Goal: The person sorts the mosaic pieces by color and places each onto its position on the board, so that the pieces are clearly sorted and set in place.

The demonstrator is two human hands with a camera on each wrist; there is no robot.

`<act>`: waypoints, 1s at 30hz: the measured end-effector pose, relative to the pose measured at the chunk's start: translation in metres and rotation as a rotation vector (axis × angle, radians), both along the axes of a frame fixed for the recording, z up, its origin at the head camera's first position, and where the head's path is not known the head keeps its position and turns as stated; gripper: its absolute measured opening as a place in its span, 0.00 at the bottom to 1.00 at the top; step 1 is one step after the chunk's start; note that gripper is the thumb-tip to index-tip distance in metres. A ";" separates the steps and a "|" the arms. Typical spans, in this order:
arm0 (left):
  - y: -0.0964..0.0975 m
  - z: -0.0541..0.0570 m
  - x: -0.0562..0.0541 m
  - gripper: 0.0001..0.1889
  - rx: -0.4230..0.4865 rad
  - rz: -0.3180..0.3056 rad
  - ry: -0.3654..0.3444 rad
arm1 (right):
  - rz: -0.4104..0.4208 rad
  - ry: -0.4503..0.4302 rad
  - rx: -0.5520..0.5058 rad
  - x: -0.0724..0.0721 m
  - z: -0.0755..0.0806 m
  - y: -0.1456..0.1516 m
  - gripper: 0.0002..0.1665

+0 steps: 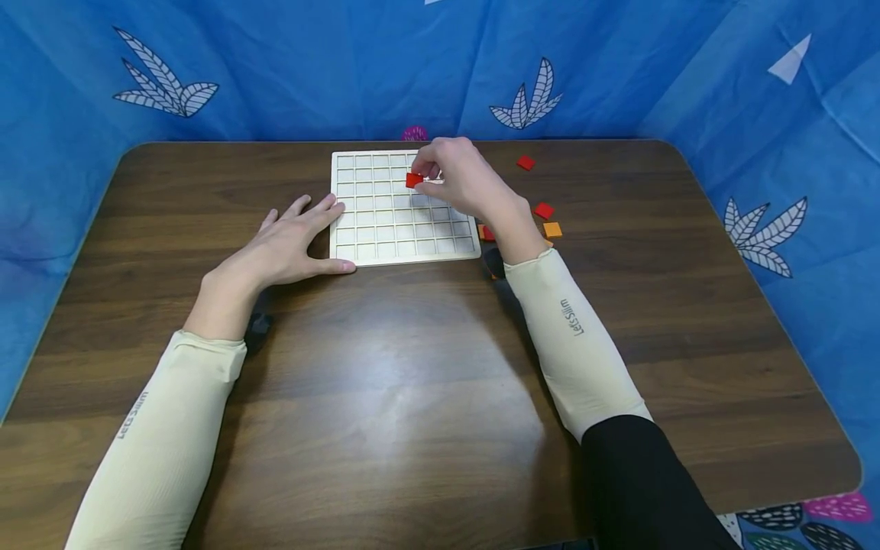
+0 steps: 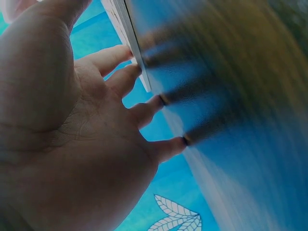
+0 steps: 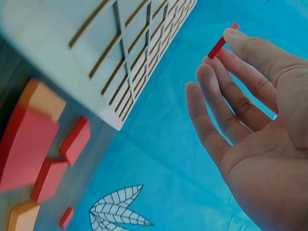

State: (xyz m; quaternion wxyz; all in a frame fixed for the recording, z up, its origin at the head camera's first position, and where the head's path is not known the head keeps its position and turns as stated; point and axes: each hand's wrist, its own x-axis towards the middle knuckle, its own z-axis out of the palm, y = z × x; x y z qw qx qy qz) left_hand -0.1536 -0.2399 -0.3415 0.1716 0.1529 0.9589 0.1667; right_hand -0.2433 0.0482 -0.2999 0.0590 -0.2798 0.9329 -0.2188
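A white grid board (image 1: 374, 229) with raised lines lies flat on the table. Over its upper right part, my right hand (image 1: 459, 177) pinches a small red square tile (image 1: 414, 180) between thumb and fingers. In the right wrist view the same red tile (image 3: 222, 44) shows edge-on, held above the board (image 3: 57, 62). My left hand (image 1: 285, 243) is spread at the board's left edge, its thumb at the lower left corner. The left wrist view shows the fingers (image 2: 122, 79) stretched, with fingertips on the table and at the board's side.
Right of the board lie loose tiles: a red tile (image 1: 525, 163) far back, another red tile (image 1: 544, 210), an orange tile (image 1: 553, 230) and several more partly behind the right wrist. A blue cloth (image 1: 309, 69) hangs behind the brown wooden table (image 1: 385, 397).
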 end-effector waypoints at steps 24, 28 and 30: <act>0.001 0.002 0.000 0.57 -0.004 0.006 0.005 | 0.179 0.075 0.150 0.014 -0.029 -0.069 0.09; 0.001 0.003 0.000 0.57 -0.002 0.002 -0.004 | 0.166 0.096 0.155 0.017 -0.032 -0.073 0.07; 0.001 0.003 0.000 0.57 0.001 0.001 -0.008 | 0.165 0.102 0.164 0.018 -0.031 -0.074 0.06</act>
